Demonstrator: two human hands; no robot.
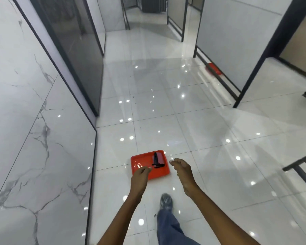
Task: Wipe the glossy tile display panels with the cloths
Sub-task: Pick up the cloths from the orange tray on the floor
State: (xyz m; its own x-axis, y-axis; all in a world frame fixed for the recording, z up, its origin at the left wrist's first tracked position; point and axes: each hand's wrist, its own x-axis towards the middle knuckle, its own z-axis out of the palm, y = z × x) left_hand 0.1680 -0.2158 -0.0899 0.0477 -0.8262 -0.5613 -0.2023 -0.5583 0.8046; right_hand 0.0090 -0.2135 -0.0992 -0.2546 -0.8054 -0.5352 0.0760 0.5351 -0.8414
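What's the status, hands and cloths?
Left hand and right hand empty, open, reaching over red tray. Dark cloth lies in tray on floor. Nothing in the way.

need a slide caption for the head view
Both empty hands, left and right, reach toward a red tray on the glossy floor beside marble display panels.

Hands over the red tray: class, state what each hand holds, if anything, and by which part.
Nothing is held. The left hand and right hand hang loosely curled above the red tray on the floor; the dark cloth lies untouched in it.
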